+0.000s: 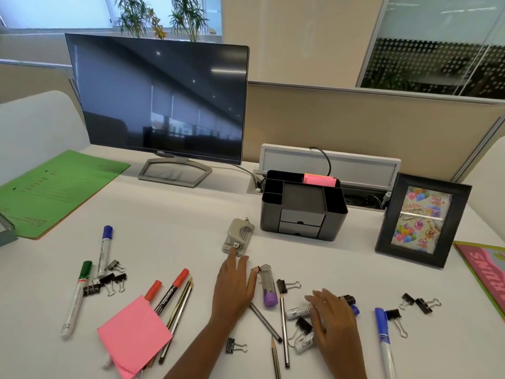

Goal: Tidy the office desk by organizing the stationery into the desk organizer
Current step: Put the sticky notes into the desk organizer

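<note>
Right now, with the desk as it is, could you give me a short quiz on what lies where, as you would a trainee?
1. True or false: the desk organizer already holds pink sticky notes.
2. One fingertip of the left hand touches: A) the hole punch; B) the monitor; C) the green folder.
3. What stands on the desk just to the right of the organizer?

Key: 1 true. 2 A. 3 a black photo frame.
</note>
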The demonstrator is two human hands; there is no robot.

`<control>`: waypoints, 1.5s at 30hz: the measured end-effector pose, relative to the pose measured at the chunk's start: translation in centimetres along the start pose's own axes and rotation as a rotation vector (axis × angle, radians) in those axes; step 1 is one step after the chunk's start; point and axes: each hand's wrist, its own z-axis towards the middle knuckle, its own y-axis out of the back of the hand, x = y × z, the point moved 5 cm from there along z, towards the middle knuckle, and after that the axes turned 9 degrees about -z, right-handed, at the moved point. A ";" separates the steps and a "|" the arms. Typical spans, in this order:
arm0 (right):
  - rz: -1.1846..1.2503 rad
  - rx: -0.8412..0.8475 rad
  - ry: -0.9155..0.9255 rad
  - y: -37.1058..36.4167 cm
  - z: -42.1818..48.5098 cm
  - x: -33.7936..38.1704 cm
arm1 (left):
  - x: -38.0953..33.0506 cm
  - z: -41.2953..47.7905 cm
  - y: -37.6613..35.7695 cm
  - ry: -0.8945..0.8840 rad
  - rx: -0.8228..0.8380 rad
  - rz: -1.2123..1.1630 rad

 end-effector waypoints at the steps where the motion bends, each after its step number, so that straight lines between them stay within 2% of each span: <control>1: -0.018 0.020 0.013 -0.3 -0.1 0.1 | -0.1 -0.1 0.1 0.007 0.008 0.003; 4: -0.052 0.040 0.032 -0.6 -0.3 0.1 | -0.5 -0.7 0.9 0.014 0.002 -0.042; 8: -0.083 0.016 0.032 -0.7 -0.3 0.0 | -1.0 -2.4 2.9 0.030 -0.105 -0.146; 14: -0.140 0.029 0.084 -0.6 -0.1 0.2 | 1.3 -4.8 6.7 0.171 -0.205 0.079; 18: -0.183 0.042 0.128 -0.4 0.0 0.5 | 4.6 -6.0 8.4 0.412 -0.074 0.284; 23: -0.202 0.025 0.170 -0.4 -0.1 1.0 | 7.4 -7.8 10.2 0.646 0.016 0.388; 25: -0.196 0.034 0.160 -0.5 -0.1 0.9 | 8.0 -8.3 10.6 0.709 0.029 0.361; 28: -0.178 0.024 0.141 -0.5 0.0 0.9 | 8.3 -8.4 10.7 0.772 0.039 0.200; 38: -0.151 0.027 0.089 -0.3 0.2 0.5 | 6.2 -6.8 11.7 0.616 -0.165 0.063; 42: -0.011 0.065 -0.017 -0.1 -0.2 0.4 | 4.0 -5.1 11.9 0.493 -0.226 -0.053; 45: 0.088 0.093 -0.029 0.6 0.1 1.3 | 2.0 -3.8 11.9 0.398 -0.252 -0.153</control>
